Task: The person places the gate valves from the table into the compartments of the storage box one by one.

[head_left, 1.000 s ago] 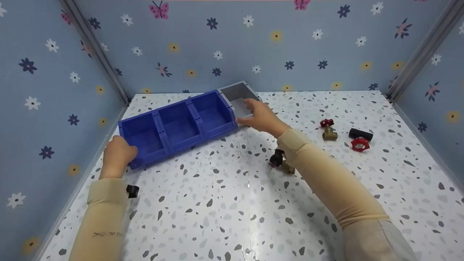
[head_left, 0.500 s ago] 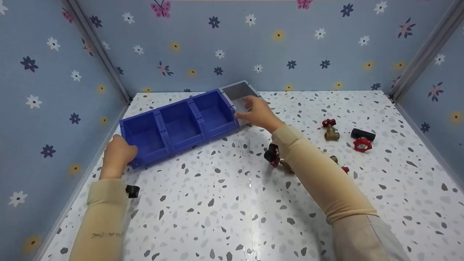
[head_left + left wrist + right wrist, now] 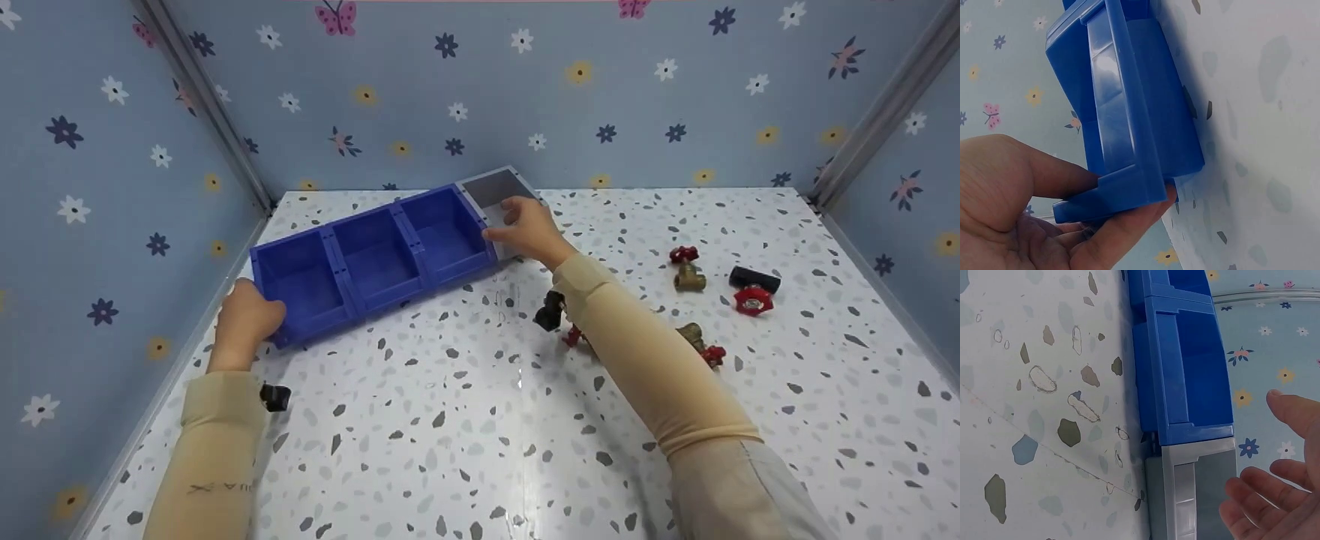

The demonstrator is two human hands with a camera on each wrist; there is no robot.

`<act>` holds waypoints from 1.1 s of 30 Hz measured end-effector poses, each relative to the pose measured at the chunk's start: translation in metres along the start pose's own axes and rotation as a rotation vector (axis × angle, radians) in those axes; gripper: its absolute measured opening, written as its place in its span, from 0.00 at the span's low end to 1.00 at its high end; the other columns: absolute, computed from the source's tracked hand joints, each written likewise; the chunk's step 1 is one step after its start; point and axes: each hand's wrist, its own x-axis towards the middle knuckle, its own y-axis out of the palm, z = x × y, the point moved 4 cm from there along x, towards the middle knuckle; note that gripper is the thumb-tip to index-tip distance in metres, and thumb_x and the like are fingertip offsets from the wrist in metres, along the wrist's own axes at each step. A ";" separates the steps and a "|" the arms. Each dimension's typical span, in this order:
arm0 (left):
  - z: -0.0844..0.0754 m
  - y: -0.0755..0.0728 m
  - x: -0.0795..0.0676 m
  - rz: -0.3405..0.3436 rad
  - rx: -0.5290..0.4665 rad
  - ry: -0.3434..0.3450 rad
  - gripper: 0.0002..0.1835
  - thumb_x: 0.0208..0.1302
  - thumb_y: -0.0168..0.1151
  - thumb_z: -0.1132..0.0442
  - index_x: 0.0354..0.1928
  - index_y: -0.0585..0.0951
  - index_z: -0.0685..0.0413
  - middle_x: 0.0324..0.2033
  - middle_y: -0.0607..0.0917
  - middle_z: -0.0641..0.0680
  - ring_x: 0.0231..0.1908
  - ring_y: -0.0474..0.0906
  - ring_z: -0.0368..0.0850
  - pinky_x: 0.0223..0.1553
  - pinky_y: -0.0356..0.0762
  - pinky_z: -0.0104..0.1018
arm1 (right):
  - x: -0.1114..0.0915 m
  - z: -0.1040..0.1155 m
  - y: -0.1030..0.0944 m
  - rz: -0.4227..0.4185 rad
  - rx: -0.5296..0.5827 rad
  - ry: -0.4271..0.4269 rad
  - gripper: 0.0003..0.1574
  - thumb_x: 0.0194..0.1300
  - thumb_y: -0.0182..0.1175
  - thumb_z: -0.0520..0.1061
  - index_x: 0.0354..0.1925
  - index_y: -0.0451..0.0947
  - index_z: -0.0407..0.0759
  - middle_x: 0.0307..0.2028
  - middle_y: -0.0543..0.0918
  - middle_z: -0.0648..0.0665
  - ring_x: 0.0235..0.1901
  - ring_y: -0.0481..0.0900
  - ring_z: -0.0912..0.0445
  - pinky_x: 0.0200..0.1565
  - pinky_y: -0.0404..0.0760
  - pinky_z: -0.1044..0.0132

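Note:
Three blue bins point(image 3: 375, 259) and one grey bin point(image 3: 486, 186) stand joined in a slanted row toward the back left. At the row's left end my left hand point(image 3: 246, 319) grips the corner of the outermost blue bin; in the left wrist view its thumb lies on top of the blue rim point(image 3: 1123, 191) and its fingers curl underneath. Over the grey bin's front hovers my right hand point(image 3: 531, 231), fingers loosely spread and holding nothing. In the right wrist view that hand point(image 3: 1283, 495) is beside the grey bin's rim point(image 3: 1207, 447), with its palm and fingertips showing.
On the right of the speckled table point(image 3: 420, 465) lie a brass valve point(image 3: 688, 279) with a red handle, a black tube point(image 3: 754, 280) with a red handwheel point(image 3: 752, 300), and another brass valve point(image 3: 691, 335). My right forearm partly covers a red piece point(image 3: 572, 336). Flowered walls enclose the table.
My right hand has shifted slightly left and back over the grey bin. Its forearm has swung left, uncovering a brass valve with a red handle. The left hand keeps its grip.

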 end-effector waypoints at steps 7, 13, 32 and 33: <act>0.002 -0.001 0.002 -0.012 -0.013 -0.022 0.43 0.72 0.47 0.58 0.78 0.50 0.84 0.70 0.68 0.86 0.67 0.71 0.82 0.65 0.73 0.74 | 0.005 0.002 0.006 -0.010 0.001 0.014 0.46 0.66 0.78 0.50 0.75 0.72 0.34 0.62 0.83 0.33 0.60 0.82 0.43 0.62 0.84 0.51; 0.003 0.000 0.003 -0.010 -0.051 -0.030 0.42 0.72 0.47 0.58 0.78 0.52 0.82 0.70 0.68 0.85 0.68 0.70 0.81 0.66 0.72 0.73 | 0.008 -0.001 0.013 -0.007 0.019 0.041 0.46 0.66 0.78 0.50 0.75 0.72 0.35 0.62 0.82 0.34 0.58 0.81 0.45 0.60 0.84 0.51; 0.004 0.001 0.002 -0.023 -0.065 -0.013 0.39 0.70 0.46 0.59 0.76 0.55 0.81 0.67 0.71 0.85 0.67 0.71 0.82 0.65 0.72 0.74 | 0.018 -0.013 0.027 -0.024 -0.073 0.081 0.26 0.71 0.74 0.47 0.61 0.85 0.37 0.51 0.89 0.40 0.44 0.82 0.53 0.48 0.83 0.60; 0.004 0.001 0.002 -0.022 -0.065 -0.012 0.39 0.70 0.46 0.59 0.76 0.55 0.81 0.67 0.71 0.85 0.67 0.71 0.82 0.65 0.72 0.74 | 0.018 -0.013 0.028 -0.020 -0.073 0.081 0.23 0.71 0.74 0.47 0.59 0.86 0.37 0.49 0.89 0.41 0.43 0.82 0.53 0.46 0.82 0.61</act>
